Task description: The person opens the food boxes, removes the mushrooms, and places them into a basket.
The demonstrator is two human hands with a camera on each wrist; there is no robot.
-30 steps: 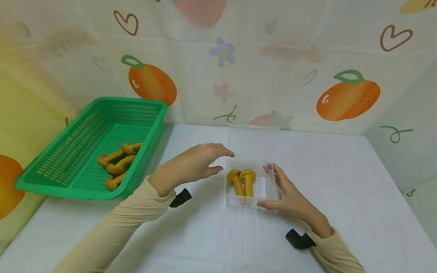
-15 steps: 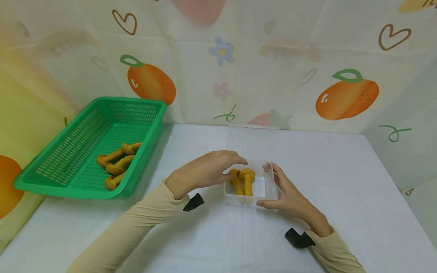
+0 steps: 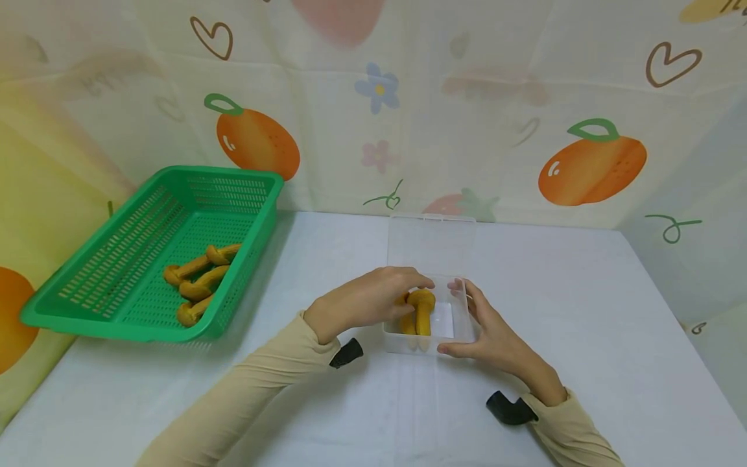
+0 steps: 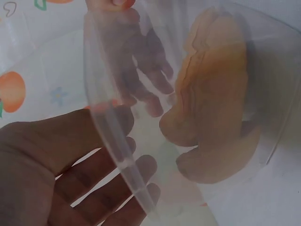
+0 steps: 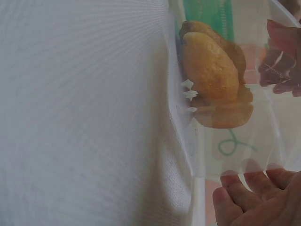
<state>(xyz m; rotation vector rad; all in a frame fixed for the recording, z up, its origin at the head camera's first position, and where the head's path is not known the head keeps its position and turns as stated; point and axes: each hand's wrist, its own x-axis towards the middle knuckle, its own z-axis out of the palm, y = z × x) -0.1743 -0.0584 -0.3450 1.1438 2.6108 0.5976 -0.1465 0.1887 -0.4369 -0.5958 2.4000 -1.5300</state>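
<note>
A clear plastic box (image 3: pixel 445 321) stands on the table, holding two yellow-brown mushrooms side by side. My right hand (image 3: pixel 496 338) grips the box's right side, thumb at the front and fingers toward the back. From the left, my left hand (image 3: pixel 370 297) reaches over the rim, fingers loosely bent and covering the head of the left mushroom (image 3: pixel 406 324). Its thumb and fingertips are apart, near the right mushroom (image 3: pixel 423 311). In the left wrist view, the left fingers (image 4: pixel 101 200) lie by the box wall, with a gap to the mushrooms (image 4: pixel 221 94).
The box's clear lid (image 3: pixel 432 243) lies folded back behind it. A green slotted basket (image 3: pixel 35 316) at the left holds several mushrooms (image 3: pixel 204 283). A printed cloth (image 3: pixel 327 130) hangs behind the white-covered table (image 3: pixel 554 285).
My left hand has moved right and slightly down, from left of the box to over the left mushroom. My right hand keeps its grip; box and mushrooms have stayed put.
</note>
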